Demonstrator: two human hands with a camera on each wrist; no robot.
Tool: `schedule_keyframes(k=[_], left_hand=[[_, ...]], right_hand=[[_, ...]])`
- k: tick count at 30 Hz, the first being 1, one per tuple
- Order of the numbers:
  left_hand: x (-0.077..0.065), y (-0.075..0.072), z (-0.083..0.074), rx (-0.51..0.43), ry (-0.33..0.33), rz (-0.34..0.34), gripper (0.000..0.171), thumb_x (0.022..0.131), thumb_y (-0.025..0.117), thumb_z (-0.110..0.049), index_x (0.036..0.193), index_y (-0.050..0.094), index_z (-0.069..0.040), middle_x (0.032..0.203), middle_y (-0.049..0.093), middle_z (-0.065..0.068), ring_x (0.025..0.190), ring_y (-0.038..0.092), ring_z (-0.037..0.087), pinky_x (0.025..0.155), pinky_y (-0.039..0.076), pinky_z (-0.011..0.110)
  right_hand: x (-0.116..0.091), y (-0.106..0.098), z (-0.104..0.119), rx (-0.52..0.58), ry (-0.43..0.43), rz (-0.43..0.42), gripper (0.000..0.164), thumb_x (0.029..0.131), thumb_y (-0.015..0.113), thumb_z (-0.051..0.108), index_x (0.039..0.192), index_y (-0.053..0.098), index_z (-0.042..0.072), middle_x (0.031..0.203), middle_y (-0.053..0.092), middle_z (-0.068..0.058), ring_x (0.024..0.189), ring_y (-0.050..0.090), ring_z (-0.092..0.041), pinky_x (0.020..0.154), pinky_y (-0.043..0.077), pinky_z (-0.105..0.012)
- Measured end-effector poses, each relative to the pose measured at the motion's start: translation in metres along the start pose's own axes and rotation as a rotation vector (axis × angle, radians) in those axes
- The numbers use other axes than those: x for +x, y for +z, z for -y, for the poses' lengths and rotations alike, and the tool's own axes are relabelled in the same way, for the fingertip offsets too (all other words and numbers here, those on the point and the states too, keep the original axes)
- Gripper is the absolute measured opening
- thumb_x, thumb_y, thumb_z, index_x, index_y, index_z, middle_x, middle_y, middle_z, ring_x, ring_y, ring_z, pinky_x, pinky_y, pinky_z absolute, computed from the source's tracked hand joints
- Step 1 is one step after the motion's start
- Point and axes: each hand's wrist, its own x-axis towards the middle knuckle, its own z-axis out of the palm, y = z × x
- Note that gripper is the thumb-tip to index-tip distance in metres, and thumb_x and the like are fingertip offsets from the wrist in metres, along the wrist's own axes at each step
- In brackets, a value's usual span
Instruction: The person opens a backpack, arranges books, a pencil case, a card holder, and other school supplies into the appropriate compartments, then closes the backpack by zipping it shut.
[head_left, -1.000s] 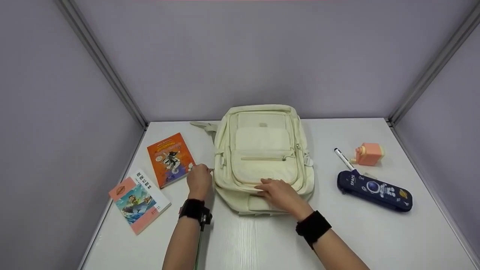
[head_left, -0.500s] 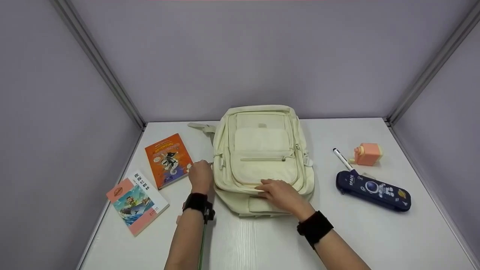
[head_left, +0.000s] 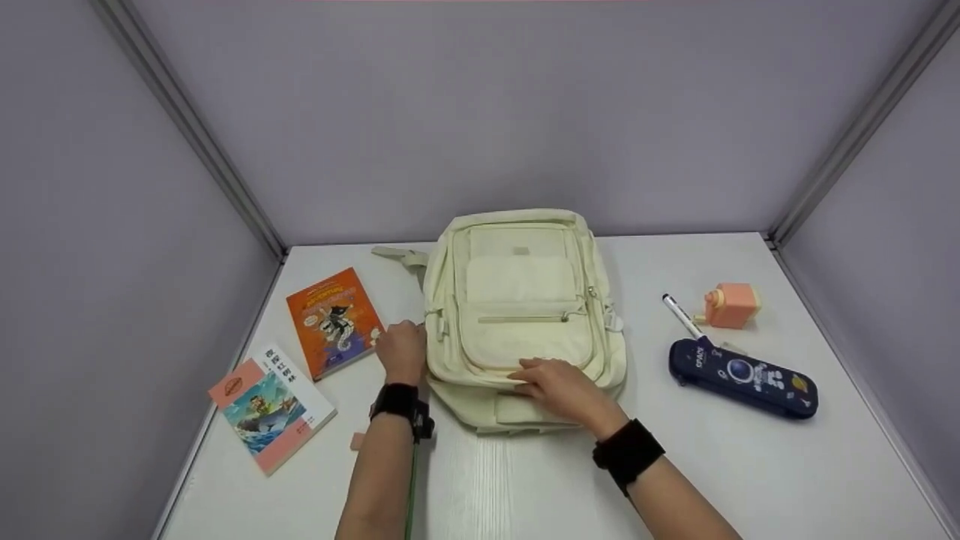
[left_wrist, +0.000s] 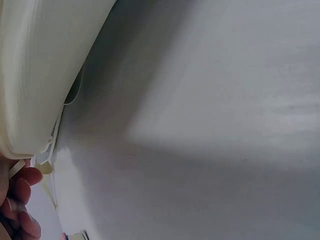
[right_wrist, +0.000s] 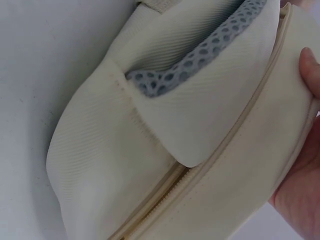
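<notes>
A cream backpack (head_left: 525,277) lies front up on the table, its top toward the back wall. At its left side my left hand (head_left: 401,351) has its fingers curled. The left wrist view shows those fingers pinching a small pale tab (left_wrist: 17,168) at the bag's edge; its kind cannot be told. My right hand (head_left: 559,386) rests on the bag's lower front, fingers loosely extended. In the right wrist view that hand's thumb (right_wrist: 311,72) lies on the cream fabric, near a zipper (right_wrist: 165,197) and grey mesh padding (right_wrist: 175,75).
An orange book (head_left: 334,322) and a pink-and-white book (head_left: 271,412) lie to the left. A small pink block (head_left: 356,441) shows beside the left forearm. To the right are a navy pencil case (head_left: 742,379), a white marker (head_left: 681,315) and a pink-orange sharpener-like box (head_left: 731,305).
My left hand has shifted slightly up and forward along the bag's side, and its forearm has swung right, uncovering the pink block. My right hand stays on the bag.
</notes>
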Motion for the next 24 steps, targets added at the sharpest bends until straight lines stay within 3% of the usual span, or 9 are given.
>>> schedule_keyframes(k=[6,11,18,24], left_hand=[[-0.001,-0.003,0.002,0.014,0.007,0.073,0.031,0.092,0.064,-0.015,0.066,0.066,0.001,0.067,0.065,0.021,0.059,0.062,0.04,0.052,0.049,0.052],[-0.001,-0.012,0.002,0.02,-0.026,0.135,0.034,0.095,0.064,-0.025,0.075,0.068,0.002,0.073,0.066,0.022,0.064,0.064,0.039,0.057,0.051,0.052],[-0.007,-0.023,0.002,0.004,0.004,0.065,0.036,0.096,0.062,-0.025,0.073,0.067,0.003,0.071,0.066,0.021,0.063,0.064,0.04,0.057,0.05,0.052],[-0.014,-0.032,-0.004,-0.031,0.132,0.006,0.031,0.096,0.064,-0.023,0.076,0.07,0.0,0.072,0.065,0.017,0.064,0.064,0.037,0.057,0.05,0.049]], right_hand=[[0.0,0.001,0.001,0.011,0.017,0.005,0.028,0.098,0.061,0.024,0.122,0.07,0.013,0.131,0.061,-0.015,0.121,0.057,-0.03,0.1,0.044,-0.045],[0.002,0.001,-0.001,0.002,0.037,-0.006,0.027,0.099,0.059,0.022,0.123,0.07,0.014,0.128,0.064,-0.009,0.116,0.06,-0.026,0.096,0.046,-0.041],[0.003,0.003,-0.001,-0.01,0.048,-0.052,0.023,0.098,0.061,0.02,0.118,0.071,0.016,0.118,0.069,0.0,0.105,0.065,-0.02,0.089,0.05,-0.038],[0.004,0.002,0.0,-0.007,0.05,-0.09,0.022,0.098,0.062,0.024,0.117,0.072,0.018,0.11,0.07,0.005,0.099,0.067,-0.017,0.084,0.052,-0.036]])
